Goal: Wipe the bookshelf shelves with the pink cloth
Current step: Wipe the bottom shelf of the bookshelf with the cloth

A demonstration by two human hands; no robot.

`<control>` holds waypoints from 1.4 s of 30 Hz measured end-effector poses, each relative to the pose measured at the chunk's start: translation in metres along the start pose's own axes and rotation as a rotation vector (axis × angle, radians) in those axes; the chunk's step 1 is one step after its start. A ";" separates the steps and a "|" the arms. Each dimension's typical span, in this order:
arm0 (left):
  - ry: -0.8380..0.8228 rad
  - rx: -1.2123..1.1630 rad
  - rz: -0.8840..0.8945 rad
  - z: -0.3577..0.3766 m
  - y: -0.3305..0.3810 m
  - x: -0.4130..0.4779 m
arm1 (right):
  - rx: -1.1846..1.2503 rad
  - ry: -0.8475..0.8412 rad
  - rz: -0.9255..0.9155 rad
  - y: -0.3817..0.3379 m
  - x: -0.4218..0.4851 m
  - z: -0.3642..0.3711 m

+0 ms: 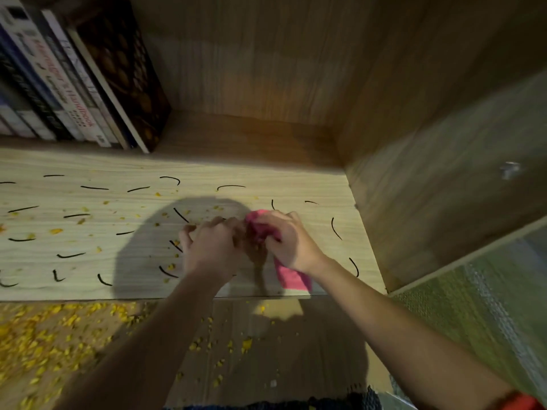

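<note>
Right hand [285,241] around pink cloth [293,280] (bunched)

**Where things lie on the shelf**

The books [74,78] stand in the back left corner of the shelf [88,161]. The side wall [429,179] closes the shelf at its right edge. Short curved marks [94,188] and small crumbs [55,231] lie spread from the left edge to the right edge. Near the front edge, right of the middle, the right hand [284,241] holds the cloth [291,276], and the left hand [213,247] touches it from the left. One end of the cloth reaches the front edge. More crumbs lie on the lower surface [266,350], before the shelf.
</note>
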State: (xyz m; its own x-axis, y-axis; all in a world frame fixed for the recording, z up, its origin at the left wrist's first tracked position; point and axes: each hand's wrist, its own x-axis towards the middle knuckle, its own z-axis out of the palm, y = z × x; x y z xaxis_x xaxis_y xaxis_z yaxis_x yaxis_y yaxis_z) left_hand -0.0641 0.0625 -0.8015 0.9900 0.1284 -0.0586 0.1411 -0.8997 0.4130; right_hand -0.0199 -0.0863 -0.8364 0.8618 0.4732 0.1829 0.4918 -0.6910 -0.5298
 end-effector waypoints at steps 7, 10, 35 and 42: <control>0.042 0.003 -0.099 -0.010 -0.034 -0.023 | -0.087 0.086 0.214 0.004 0.009 -0.008; 0.005 0.049 -0.091 -0.017 -0.039 -0.029 | -0.073 0.020 0.144 -0.017 -0.010 0.014; -0.217 -0.013 -0.129 -0.031 -0.056 -0.059 | -0.039 0.056 0.016 -0.094 -0.093 0.050; -0.149 -0.141 -0.156 -0.034 -0.054 -0.079 | -0.191 0.007 0.002 -0.092 -0.107 0.052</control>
State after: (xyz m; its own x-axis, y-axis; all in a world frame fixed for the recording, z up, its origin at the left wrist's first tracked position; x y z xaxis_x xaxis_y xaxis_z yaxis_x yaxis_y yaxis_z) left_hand -0.1497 0.1150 -0.7881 0.9469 0.1886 -0.2605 0.3009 -0.8057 0.5102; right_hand -0.1640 -0.0454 -0.8504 0.8634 0.4679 0.1884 0.5039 -0.7834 -0.3638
